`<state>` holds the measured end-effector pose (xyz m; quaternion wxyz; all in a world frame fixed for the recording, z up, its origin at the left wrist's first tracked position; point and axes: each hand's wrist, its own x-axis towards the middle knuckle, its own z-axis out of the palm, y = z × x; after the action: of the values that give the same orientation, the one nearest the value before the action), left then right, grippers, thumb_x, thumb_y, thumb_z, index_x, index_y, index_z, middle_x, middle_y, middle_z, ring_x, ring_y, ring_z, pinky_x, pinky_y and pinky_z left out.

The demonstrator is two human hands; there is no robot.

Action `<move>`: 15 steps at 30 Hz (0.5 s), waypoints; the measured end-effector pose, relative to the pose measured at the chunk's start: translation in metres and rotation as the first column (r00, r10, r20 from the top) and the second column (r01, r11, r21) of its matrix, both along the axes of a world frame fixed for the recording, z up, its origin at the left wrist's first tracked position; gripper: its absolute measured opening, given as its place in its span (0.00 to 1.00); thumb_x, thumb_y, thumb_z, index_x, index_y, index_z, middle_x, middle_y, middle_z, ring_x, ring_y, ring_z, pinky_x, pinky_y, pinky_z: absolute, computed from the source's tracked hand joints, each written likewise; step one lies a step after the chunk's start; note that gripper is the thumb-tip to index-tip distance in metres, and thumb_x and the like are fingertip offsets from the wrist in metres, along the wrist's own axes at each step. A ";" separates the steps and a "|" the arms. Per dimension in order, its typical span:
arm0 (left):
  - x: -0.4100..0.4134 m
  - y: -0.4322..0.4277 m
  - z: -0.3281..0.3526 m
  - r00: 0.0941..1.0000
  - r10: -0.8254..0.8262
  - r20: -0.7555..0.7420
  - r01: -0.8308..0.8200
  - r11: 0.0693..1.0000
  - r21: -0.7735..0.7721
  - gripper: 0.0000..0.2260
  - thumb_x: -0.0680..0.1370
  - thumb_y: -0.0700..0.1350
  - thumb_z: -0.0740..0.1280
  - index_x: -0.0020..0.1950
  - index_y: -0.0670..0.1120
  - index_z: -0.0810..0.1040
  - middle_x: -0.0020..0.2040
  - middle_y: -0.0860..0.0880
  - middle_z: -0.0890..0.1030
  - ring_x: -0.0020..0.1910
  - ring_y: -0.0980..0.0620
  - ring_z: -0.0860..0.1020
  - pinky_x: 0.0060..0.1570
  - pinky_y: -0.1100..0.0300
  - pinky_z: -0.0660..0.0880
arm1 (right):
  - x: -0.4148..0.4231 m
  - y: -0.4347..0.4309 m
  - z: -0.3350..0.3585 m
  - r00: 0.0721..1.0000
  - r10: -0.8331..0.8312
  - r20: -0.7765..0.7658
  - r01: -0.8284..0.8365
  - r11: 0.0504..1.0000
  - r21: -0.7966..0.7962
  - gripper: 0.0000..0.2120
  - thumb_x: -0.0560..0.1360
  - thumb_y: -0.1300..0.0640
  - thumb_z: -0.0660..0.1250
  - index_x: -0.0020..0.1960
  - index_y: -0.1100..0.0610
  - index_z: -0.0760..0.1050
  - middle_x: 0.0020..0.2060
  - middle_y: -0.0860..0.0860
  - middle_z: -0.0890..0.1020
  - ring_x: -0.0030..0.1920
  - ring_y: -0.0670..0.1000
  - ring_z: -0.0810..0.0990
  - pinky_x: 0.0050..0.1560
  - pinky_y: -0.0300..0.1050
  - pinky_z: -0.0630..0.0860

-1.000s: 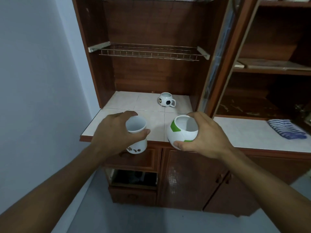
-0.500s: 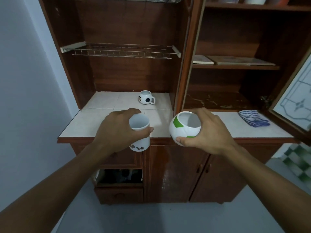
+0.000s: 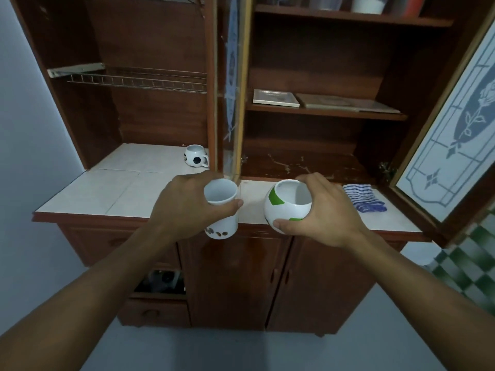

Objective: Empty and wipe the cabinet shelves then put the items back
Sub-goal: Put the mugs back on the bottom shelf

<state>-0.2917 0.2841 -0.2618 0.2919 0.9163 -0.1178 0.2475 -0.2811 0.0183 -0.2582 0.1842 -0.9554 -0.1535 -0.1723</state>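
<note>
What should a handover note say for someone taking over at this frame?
Left hand grips a tall white cup with brown spots; right hand grips a round white mug with green patches, both held near the front edge of the white tiled counter. A black-and-white football mug stands on the counter at the back; a blue striped cloth lies at its right end. Wire rack and lowest right shelf are bare; wiping cannot be confirmed. Remaining, likely: shelve the three cups.

Head view, down toward cabinet (image 3: pixel 316 145)
</note>
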 end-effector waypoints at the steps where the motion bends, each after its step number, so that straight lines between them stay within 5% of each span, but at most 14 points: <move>1: 0.002 -0.008 -0.001 1.000 0.005 -0.004 -0.005 1.000 0.006 0.31 0.65 0.74 0.63 0.57 0.54 0.80 0.52 0.56 0.83 0.48 0.55 0.80 0.47 0.54 0.79 | 0.002 -0.009 0.000 1.000 0.004 -0.004 -0.004 1.000 -0.002 0.41 0.56 0.24 0.67 0.62 0.45 0.68 0.52 0.41 0.71 0.51 0.46 0.70 0.47 0.44 0.67; 15: 0.056 -0.073 0.002 0.999 -0.044 -0.023 0.046 0.995 0.091 0.32 0.65 0.72 0.65 0.60 0.54 0.79 0.55 0.54 0.82 0.49 0.54 0.78 0.47 0.55 0.79 | 0.033 -0.056 -0.004 0.994 -0.109 0.019 0.109 0.994 -0.025 0.40 0.61 0.28 0.72 0.64 0.49 0.69 0.57 0.45 0.74 0.51 0.44 0.68 0.52 0.44 0.68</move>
<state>-0.2362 0.2116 -0.2600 0.2564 0.9284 -0.1465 0.2256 -0.2476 -0.0373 -0.2625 0.1607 -0.9632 -0.1050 -0.1883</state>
